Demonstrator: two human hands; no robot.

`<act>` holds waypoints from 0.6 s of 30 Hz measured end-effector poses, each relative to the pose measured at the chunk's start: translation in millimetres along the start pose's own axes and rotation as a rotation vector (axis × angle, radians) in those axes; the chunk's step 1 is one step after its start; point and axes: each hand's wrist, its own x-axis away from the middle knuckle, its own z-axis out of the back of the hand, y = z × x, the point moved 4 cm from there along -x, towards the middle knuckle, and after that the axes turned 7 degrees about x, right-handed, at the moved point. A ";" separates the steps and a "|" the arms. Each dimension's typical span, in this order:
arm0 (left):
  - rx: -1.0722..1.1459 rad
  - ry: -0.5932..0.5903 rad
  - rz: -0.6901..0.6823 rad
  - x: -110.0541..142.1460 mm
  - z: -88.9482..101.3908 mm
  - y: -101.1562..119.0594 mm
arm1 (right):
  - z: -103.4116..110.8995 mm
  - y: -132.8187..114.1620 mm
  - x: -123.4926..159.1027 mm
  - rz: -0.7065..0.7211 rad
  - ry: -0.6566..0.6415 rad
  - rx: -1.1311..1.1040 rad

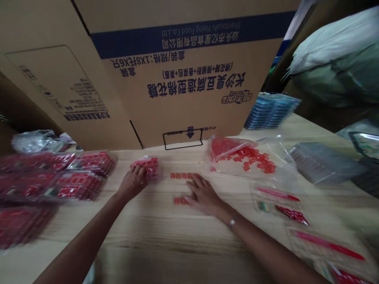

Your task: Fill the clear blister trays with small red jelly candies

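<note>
My left hand (134,181) has its fingers curled over the near left side of a small clear plastic pack (152,167) with red pieces in it. My right hand (205,195) is spread low over the table and slightly blurred. Its fingertips reach the right end of an upper row of small red pieces (178,176). The thumb is at a shorter lower row of red pieces (177,200). Behind that hand lies an open clear bag (254,156) of loose red pieces, whose exact kind I cannot make out.
A large cardboard box (189,114) stands across the back. Stacked red blister packs (83,177) fill the left side. On the right are a grey translucent box (324,161), flat clear trays (281,205) with red items, and blue packs (269,110) behind.
</note>
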 end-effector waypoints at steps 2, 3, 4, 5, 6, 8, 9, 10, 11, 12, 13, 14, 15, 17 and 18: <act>0.010 -0.017 -0.008 -7.6 -3.6 8.9 | -8.6 -3.4 37.1 -0.009 -0.002 -0.005; 0.014 -0.028 -0.012 -8.6 -4.3 13.2 | -14.7 -6.5 53.9 -0.014 -0.005 -0.005; 0.018 -0.039 -0.013 -8.0 -4.1 16.9 | -21.7 -11.4 68.7 0.000 -0.004 -0.004; 0.022 -0.048 -0.012 -6.5 -3.1 19.6 | -29.5 -17.9 81.2 0.024 -0.001 -0.007; 0.025 -0.058 -0.009 -4.3 -1.5 21.3 | -37.9 -25.9 91.0 0.059 -0.003 -0.010; 0.032 -0.073 0.004 0.3 2.9 21.9 | -55.6 -46.2 103.1 0.172 -0.045 -0.021; 0.035 -0.078 0.012 2.2 5.2 21.2 | -62.7 -56.7 105.7 0.228 -0.074 -0.026; 0.036 -0.083 0.021 3.6 7.2 20.3 | -67.0 -66.5 106.3 0.280 -0.101 -0.034; 0.036 -0.085 0.032 4.5 8.7 19.6 | -67.3 -74.6 104.8 0.322 -0.114 -0.045; 0.036 -0.087 0.044 4.9 9.4 19.4 | -62.8 -80.5 100.8 0.349 -0.107 -0.061; 0.036 -0.086 0.059 4.7 9.3 20.0 | -53.2 -83.6 93.7 0.353 -0.076 -0.084; 0.035 -0.082 0.080 4.1 8.2 21.8 | -38.9 -84.3 83.0 0.341 -0.024 -0.116; 0.031 -0.072 0.109 2.8 6.3 24.5 | -21.2 -83.5 67.9 0.323 0.040 -0.155; 0.013 -0.039 0.190 -1.8 0.1 32.6 | 19.2 -78.6 22.9 0.233 0.200 -0.248; -0.002 -0.016 0.246 -4.9 -3.5 37.4 | 37.9 -78.1 -6.3 0.211 0.263 -0.298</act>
